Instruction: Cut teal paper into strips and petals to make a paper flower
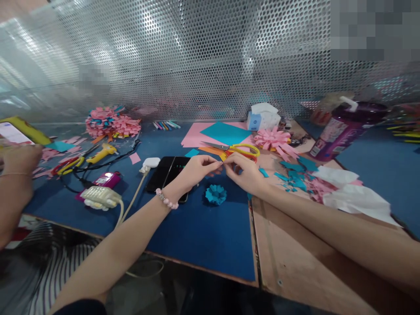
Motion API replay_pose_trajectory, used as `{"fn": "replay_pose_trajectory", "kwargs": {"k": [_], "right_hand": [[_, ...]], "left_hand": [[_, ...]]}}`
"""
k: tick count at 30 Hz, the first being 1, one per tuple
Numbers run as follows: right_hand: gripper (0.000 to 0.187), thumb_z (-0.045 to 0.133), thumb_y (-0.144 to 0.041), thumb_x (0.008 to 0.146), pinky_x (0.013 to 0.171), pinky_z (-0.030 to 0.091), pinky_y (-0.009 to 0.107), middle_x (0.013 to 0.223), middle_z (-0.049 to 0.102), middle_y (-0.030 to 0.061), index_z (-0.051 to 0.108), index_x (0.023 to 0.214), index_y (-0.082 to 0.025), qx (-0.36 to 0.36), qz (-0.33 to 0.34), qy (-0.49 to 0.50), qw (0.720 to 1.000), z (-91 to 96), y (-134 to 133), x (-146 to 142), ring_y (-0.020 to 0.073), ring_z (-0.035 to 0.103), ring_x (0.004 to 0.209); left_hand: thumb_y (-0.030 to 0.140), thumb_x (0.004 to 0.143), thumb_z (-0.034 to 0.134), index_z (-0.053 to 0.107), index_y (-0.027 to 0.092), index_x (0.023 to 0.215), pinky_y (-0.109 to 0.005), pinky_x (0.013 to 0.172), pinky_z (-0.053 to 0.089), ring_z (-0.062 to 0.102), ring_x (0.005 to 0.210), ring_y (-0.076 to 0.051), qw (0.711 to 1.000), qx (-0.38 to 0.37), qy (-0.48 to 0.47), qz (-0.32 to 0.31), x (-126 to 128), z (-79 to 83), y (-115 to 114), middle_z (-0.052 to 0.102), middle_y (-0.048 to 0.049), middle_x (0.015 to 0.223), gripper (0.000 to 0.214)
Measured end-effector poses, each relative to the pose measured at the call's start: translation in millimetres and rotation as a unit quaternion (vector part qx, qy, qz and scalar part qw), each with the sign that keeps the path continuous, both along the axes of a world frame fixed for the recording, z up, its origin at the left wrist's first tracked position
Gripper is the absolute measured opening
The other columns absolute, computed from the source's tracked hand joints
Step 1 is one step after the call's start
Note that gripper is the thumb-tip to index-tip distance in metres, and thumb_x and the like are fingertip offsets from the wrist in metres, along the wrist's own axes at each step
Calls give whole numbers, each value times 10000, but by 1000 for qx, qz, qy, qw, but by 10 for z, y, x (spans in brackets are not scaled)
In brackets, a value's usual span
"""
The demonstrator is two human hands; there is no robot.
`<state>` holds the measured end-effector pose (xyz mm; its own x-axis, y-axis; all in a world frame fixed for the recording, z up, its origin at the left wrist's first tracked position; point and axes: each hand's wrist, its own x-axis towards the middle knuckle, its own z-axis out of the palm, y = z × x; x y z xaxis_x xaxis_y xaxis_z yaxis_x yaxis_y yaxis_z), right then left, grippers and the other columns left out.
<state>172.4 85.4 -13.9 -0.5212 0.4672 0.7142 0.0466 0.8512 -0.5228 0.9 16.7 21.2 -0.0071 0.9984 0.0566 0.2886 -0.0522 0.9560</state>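
Note:
My left hand (197,171), with a pink bead bracelet (166,199) at its wrist, meets my right hand (244,173) above the blue table. Both hands are closed, thumb and forefinger pinched together at the tips. Whatever lies between those fingertips is too small to make out. Just below them sits a blue paper flower (215,194). Scissors with yellow handles (251,151) lie behind my right hand, close to some orange paper (211,150). Partly under my left forearm is a black phone (164,173) with a lit clock.
Pink paper sheets (193,133) and a blue sheet (225,132) lie at the back. Right are a pink paper flower (274,141), tissue box (263,118), purple cup (341,131) and blue scraps (295,177). Left are a glue gun (101,154), power strip (101,194) and another person's hand (19,162).

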Motion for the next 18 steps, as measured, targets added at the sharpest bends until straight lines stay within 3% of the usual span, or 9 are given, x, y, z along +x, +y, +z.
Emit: {"fn": "replay_pose_trajectory", "kwargs": {"k": [18], "right_hand": [[86, 565, -240, 862, 595, 437, 254, 834, 615, 30, 615, 890, -176, -145, 13, -7, 989, 44, -16, 35, 144, 572, 758]], "left_hand": [[323, 802, 650, 665, 117, 868, -309, 808, 532, 675, 803, -151, 999, 28, -3, -20, -15, -8, 14, 721, -82, 859, 216]]}}
